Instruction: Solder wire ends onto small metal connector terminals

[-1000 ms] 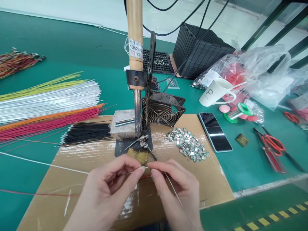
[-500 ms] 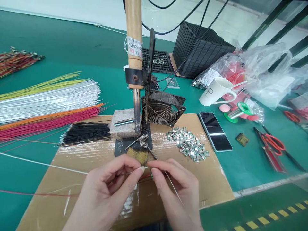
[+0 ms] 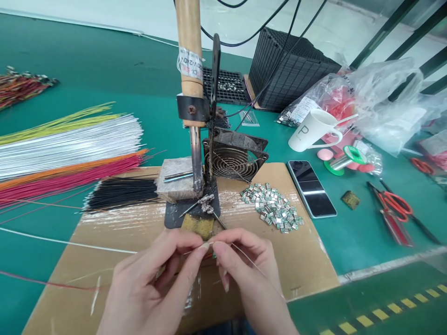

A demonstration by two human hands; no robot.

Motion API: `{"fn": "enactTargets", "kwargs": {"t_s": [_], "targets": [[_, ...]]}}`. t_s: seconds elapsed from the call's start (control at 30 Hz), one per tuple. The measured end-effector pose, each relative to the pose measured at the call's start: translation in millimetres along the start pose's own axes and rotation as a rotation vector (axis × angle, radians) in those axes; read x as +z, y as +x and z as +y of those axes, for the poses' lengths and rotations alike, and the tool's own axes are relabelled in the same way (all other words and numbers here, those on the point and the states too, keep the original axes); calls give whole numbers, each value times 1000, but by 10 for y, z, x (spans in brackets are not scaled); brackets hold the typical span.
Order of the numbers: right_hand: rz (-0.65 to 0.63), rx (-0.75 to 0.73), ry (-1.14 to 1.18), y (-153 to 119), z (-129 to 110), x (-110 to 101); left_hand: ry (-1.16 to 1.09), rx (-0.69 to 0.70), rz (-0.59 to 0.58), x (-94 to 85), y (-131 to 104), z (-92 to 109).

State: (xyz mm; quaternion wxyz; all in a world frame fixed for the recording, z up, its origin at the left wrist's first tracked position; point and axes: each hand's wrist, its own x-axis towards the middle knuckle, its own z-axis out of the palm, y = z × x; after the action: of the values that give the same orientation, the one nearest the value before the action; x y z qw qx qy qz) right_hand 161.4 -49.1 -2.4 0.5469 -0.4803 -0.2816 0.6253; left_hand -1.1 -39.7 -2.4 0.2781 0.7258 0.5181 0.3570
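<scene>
My left hand (image 3: 157,274) pinches a thin white wire (image 3: 70,240) that comes in from the left; its tip shows at the fingertips. Close against it, my right hand (image 3: 249,270) is closed in a pinch, thumb and forefinger on the tip of the same wire. A thin pale strand (image 3: 249,258) runs across the right fingers toward the wrist. Below the fingertips a bit of red and green shows, mostly hidden. Just beyond the hands are a yellow sponge (image 3: 198,226) and an upright soldering iron (image 3: 196,158) with its tip pointing down.
Small metal-and-green parts (image 3: 272,208) lie piled on the cardboard (image 3: 307,260). A phone (image 3: 312,189), mug (image 3: 313,130), solder spool (image 3: 344,160) and scissors (image 3: 398,208) are at the right. Bundled black wires (image 3: 122,194) and white wires (image 3: 77,142) lie left; a fan (image 3: 235,158) stands behind the iron.
My right hand has shifted slightly left, and its thumb has come up to the left fingertips. The left hand keeps its pinch. The whole view has shifted a little.
</scene>
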Motion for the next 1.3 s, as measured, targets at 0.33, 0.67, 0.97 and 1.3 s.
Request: {"fn": "enactTargets", "kwargs": {"t_s": [0.33, 0.67, 0.97, 1.3], "targets": [[-14, 45, 184, -23, 116, 34, -25, 17, 90, 62, 2, 101], [35, 39, 235, -39, 205, 71, -23, -85, 101, 105, -33, 112], [42, 22, 81, -3, 24, -70, -212, -94, -16, -115, 59, -89], [60, -217, -354, 2, -114, -148, 30, -32, -347, -179, -9, -59]]}}
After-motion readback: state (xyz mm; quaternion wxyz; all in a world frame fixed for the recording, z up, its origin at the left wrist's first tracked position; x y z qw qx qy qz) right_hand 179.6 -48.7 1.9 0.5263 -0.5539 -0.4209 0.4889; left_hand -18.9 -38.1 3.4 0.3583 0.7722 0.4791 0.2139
